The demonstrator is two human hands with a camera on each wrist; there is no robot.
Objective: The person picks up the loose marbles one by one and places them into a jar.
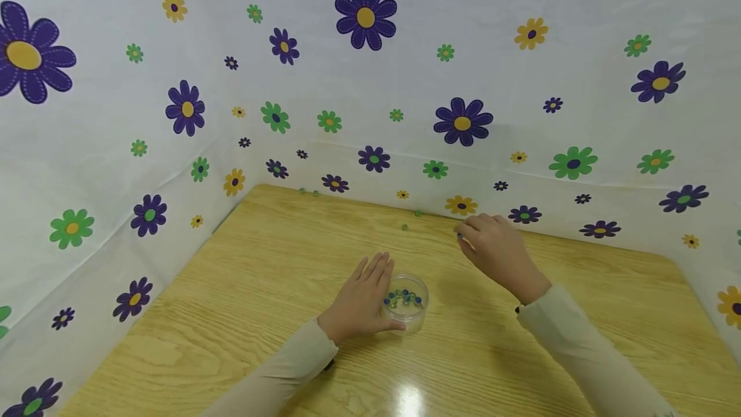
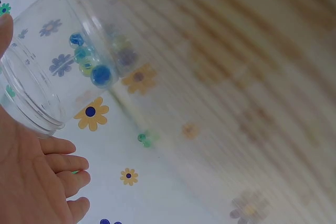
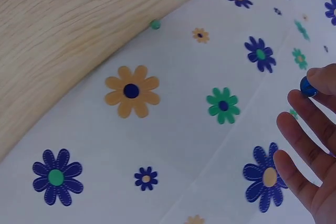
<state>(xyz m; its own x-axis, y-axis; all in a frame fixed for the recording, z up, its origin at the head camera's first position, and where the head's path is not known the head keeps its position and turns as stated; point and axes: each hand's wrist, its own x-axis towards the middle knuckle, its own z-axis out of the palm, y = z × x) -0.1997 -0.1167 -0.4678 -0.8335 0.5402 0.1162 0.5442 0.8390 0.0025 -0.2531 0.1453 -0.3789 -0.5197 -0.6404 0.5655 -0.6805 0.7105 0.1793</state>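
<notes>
A clear round jar [image 1: 412, 320] stands upright on the table, with several blue and green marbles [image 2: 101, 75] at its bottom. My left hand [image 1: 360, 301] rests against the jar's left side, thumb at the near side and fingers stretched out straight. Over the far right of the table, my right hand [image 1: 499, 255] pinches a blue marble [image 3: 308, 86] between thumb and forefinger. Its other fingers are loosely spread in the right wrist view. Left of that hand, two green marbles lie loose: one marble [image 1: 404, 227] on the wood and another marble [image 1: 418, 213] near the back edge.
Two more green marbles, one marble [image 1: 301, 191] and a second marble [image 1: 315, 193], lie at the table's back left edge. A white flower-printed cloth [image 1: 405, 82] hangs behind and to the left of the wooden table [image 1: 243, 275].
</notes>
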